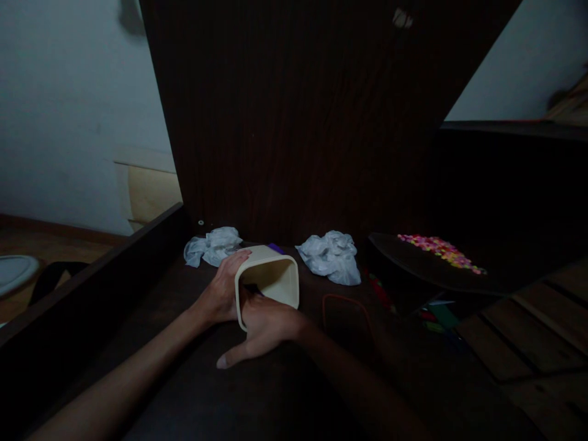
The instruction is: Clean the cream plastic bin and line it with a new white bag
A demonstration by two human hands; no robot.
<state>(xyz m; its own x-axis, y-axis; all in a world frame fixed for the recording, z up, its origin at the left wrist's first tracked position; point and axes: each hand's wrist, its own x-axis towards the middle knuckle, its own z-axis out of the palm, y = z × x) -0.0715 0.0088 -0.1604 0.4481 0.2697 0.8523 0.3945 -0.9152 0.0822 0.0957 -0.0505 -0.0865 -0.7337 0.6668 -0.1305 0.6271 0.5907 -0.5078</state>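
A cream plastic container (267,252) lies tipped on its side, its squarish mouth facing me. My left hand (226,288) grips it along its left side. Into the mouth reaches my right hand (271,324), its thumb stretched out and away from the container. The other right fingers are inside, mostly hidden. Something dark shows next to them, too dim to make out. Just behind the container, a bit of purple (276,248) peeks out on the dark wooden surface (197,380).
Crumpled whitish plastic bags (215,244) (331,257) lie behind the container, left and right. A dark panel (294,122) rises at the back; a raised edge (101,275) runs along the left. Small colourful pieces (441,250) lie on a dark curved surface at right, near wooden slats (537,331).
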